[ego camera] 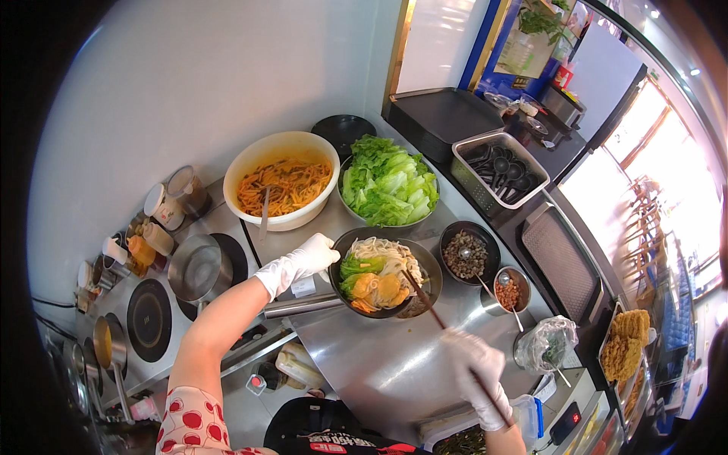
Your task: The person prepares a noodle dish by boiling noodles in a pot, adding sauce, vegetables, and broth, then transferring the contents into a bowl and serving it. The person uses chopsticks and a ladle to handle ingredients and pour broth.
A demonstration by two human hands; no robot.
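Note:
My left hand [310,259], in a white glove, grips the left rim of a black bowl [345,248]. Pale noodles [387,250], green leaves [351,281] and what looks like a fried egg [380,291] fill it. A metal saucepan [434,272] sits partly behind the bowl; its long handle [304,306] runs below my left wrist. My right hand [475,364], gloved and slightly blurred, holds dark chopsticks [432,311] whose tips reach into the noodles.
A white basin of shredded food [284,193] and a bowl of lettuce [389,185] stand behind. Minced toppings fill a black bowl [463,256] and a metal cup [510,293] at right. Another pot [199,267] stands left among round hobs [149,319]. Black spoons lie in a metal bin [500,168].

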